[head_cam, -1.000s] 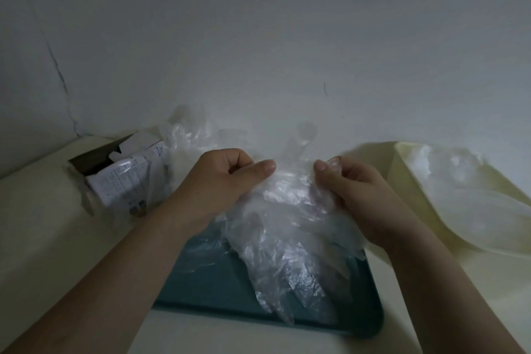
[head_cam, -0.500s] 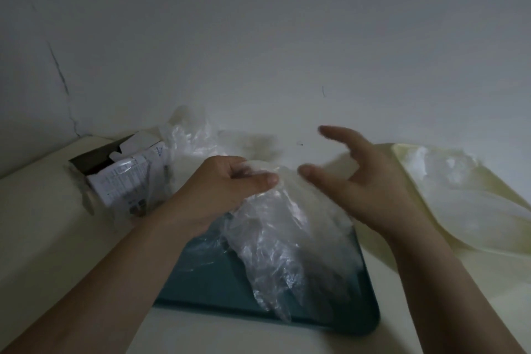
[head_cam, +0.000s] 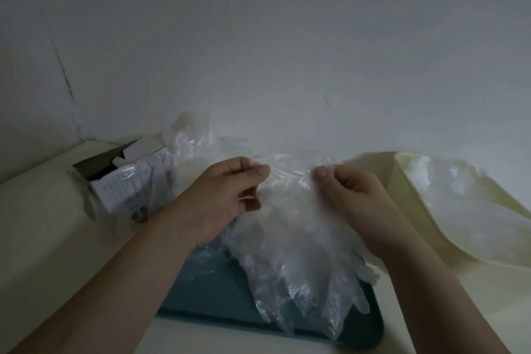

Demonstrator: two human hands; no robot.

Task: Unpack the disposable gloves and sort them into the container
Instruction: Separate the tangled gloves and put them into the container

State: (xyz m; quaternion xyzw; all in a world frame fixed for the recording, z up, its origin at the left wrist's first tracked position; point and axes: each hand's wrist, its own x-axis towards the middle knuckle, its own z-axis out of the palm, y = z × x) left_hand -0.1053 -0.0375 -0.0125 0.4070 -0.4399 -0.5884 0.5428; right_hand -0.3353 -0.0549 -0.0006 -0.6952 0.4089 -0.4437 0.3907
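Both hands work the gloves [head_cam: 293,253] dangling over the tray [head_cam: 207,290] — left hand [head_cam: 227,195] and right hand [head_cam: 353,198] each with thumb and curled fingers clamped on the top edge — so a slow sideways pull should peel one layer free for the container [head_cam: 400,178] on the right.

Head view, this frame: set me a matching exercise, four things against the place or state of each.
Things:
1 glove bundle
2 teal tray
3 cream container
4 carton

Places or states:
A at the left, flaps open
B pinched by the left hand and right hand
C at the right, clear gloves inside
D flat below the held gloves

Pairs: 1-B, 2-D, 3-C, 4-A
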